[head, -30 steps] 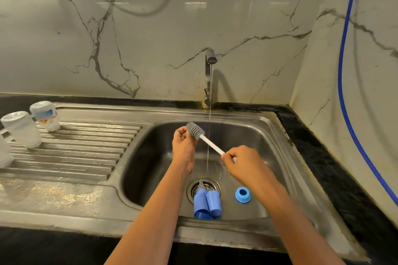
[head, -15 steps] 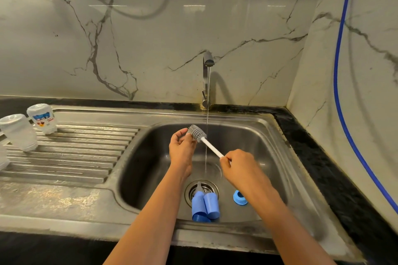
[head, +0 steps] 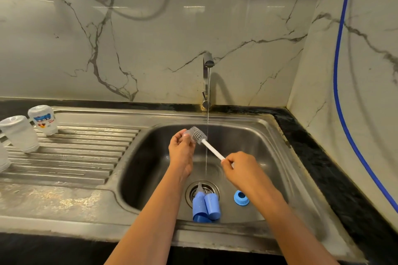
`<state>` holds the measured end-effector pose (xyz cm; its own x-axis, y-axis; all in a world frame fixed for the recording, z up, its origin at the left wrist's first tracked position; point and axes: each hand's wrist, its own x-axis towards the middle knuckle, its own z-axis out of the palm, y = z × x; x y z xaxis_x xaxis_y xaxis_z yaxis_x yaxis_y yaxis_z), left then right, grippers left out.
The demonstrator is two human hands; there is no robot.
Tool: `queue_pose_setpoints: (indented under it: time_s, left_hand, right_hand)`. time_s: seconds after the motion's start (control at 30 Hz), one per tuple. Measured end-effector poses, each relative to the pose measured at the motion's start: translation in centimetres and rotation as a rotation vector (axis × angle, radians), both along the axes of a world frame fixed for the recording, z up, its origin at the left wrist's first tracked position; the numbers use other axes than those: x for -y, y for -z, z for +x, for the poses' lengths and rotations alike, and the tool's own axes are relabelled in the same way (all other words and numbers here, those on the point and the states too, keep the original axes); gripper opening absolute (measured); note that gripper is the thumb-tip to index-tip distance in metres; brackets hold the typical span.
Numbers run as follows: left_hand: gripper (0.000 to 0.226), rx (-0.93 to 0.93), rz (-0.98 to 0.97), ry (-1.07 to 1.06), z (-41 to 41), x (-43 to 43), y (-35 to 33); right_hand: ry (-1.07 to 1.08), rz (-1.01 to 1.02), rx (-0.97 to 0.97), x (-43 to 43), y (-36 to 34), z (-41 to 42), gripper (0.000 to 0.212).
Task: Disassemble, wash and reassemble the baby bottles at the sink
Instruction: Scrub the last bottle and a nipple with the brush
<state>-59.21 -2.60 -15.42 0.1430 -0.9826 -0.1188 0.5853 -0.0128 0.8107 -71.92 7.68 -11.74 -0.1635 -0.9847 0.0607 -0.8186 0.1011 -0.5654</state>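
Over the steel sink basin [head: 254, 135], my right hand [head: 239, 168] grips the white handle of a bottle brush [head: 199, 135] with a grey bristle head. My left hand [head: 181, 148] pinches a small clear teat [head: 187, 134] against the brush head, just left of the thin water stream from the tap [head: 207, 60]. On the basin floor lie two blue caps [head: 206, 204] over the drain and a blue screw ring [head: 241, 197]. Two clear bottles stand upside down on the drainboard, one printed [head: 43, 119], one plain [head: 20, 133].
The ribbed drainboard [head: 75, 157] stretches left of the basin. A third clear item [head: 3, 157] is cut off by the left edge. A black counter [head: 323, 157] runs along the right, with a blue hose [head: 340, 71] on the marble wall.
Both hands stay over the basin, working the brush head against the teat in small moves. The water keeps running.
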Motion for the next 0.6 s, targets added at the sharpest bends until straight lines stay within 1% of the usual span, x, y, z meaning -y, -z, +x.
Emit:
queue_pose_setpoints:
  time_s: [0.1,0.17,0.2,0.27,0.33,0.37,0.43,0.5,0.6]
  left_hand:
    - [0.025,-0.105,-0.001,-0.024,0.6,0.0,0.1]
    - [0.024,-0.075,-0.017,-0.028,0.7,0.2,0.3]
    - [0.022,-0.036,-0.022,-0.027,0.6,0.2,0.4]
    - [0.018,0.05,-0.008,-0.018,0.4,0.0,0.4]
    - [0.021,0.078,0.008,0.004,0.2,-0.1,0.3]
    - [0.023,0.059,0.015,0.011,0.2,-0.3,0.3]
    - [0.026,-0.015,0.067,-0.011,0.3,-0.4,0.1]
    - [0.028,-0.06,0.134,-0.042,0.4,-0.4,0.2]
    - [0.028,-0.04,0.151,-0.052,0.3,-0.7,0.1]
  right_hand:
    - [0.057,0.098,-0.081,0.2,0.4,-0.9,0.028]
    - [0.123,0.153,-0.175,0.1,0.6,-1.6,0.024]
    - [0.14,0.141,-0.176,0.0,0.7,-1.8,0.022]
    - [0.119,0.032,-0.078,0.0,0.5,-1.8,0.026]
    - [0.062,-0.074,-0.003,-0.1,0.0,-1.3,0.028]
    - [0.027,-0.079,0.0,-0.2,-0.1,-1.0,0.028]
    - [-0.007,-0.026,-0.036,0.0,0.0,-0.8,0.026]
    - [0.029,0.015,-0.075,0.2,0.2,-1.2,0.024]
    - [0.105,0.005,-0.145,0.2,0.1,-1.6,0.023]
